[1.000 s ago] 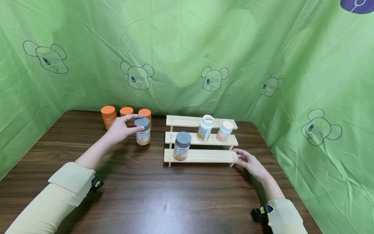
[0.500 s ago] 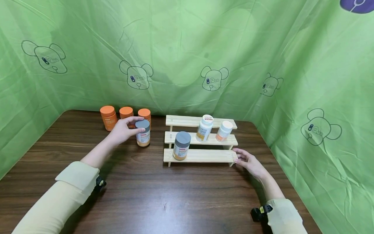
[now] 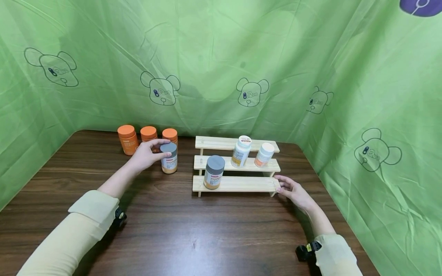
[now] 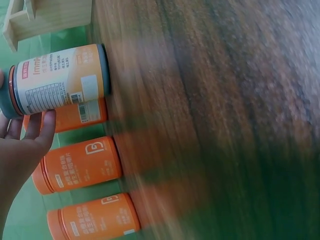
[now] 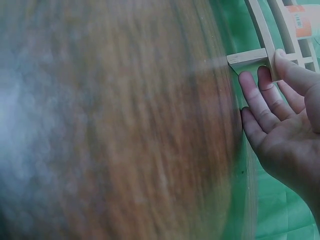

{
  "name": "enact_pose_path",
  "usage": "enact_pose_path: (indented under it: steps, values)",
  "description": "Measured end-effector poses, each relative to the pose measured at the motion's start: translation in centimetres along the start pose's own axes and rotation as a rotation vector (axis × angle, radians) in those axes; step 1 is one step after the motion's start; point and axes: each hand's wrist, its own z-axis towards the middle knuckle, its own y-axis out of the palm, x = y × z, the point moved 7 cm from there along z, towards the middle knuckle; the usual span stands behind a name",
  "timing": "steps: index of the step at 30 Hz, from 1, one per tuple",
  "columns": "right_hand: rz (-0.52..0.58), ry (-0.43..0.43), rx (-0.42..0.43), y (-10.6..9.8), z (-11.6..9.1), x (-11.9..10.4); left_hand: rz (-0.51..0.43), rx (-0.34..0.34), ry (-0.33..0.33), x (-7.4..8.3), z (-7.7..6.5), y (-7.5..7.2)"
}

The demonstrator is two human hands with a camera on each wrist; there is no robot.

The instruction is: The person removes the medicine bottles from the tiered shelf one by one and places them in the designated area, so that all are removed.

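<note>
My left hand (image 3: pixel 146 155) grips a grey-lidded supplement jar (image 3: pixel 169 164) by its lid, thumb in front and fingers behind. The jar is upright, its base on or just above the table; in the left wrist view its printed label (image 4: pixel 55 75) faces the camera. My right hand (image 3: pixel 295 193) holds the right end of the lowest step of a three-step wooden rack (image 3: pixel 248 184); the right wrist view has the thumb (image 5: pixel 295 70) against the board. A second grey-lidded jar (image 3: pixel 214 174) stands at that step's left end. The middle step bears two white-capped bottles, a taller one (image 3: pixel 240 153) and a shorter one (image 3: pixel 264 156).
Three orange jars stand in a row at the back left: one at the left (image 3: pixel 127 141), one in the middle (image 3: pixel 148 133), one behind the held jar (image 3: pixel 170 134). Green printed cloth (image 3: pixel 207 57) hangs behind and beside the brown wooden table (image 3: pixel 193 230).
My left hand and the grey-lidded jar have come down and slightly toward me. The right hand stays at the rack's end, and the rack has not visibly moved.
</note>
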Motion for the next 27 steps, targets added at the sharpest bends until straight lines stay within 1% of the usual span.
enact_pose_path:
  steps: [5, 12, 20, 25, 27]
  values:
    - [0.001, -0.002, 0.001, 0.02, -0.04, -0.11, 0.0, 0.0, -0.008, -0.38, 0.04, -0.06]
    - [0.004, -0.001, 0.007, 0.06, -0.01, 0.0, -0.01, -0.007, -0.005, -0.48, -0.08, 0.1]
    - [0.001, 0.008, 0.017, 0.03, -0.05, 0.04, -0.015, -0.011, 0.017, -0.24, -0.24, -0.01]
    - [-0.014, -0.017, 0.009, 0.03, -0.02, -0.06, 0.013, 0.006, 0.03, 0.0, -0.32, -0.11]
    - [-0.012, -0.013, 0.014, 0.0, -0.01, 0.0, 0.022, 0.008, 0.036, 0.19, -0.36, -0.21]
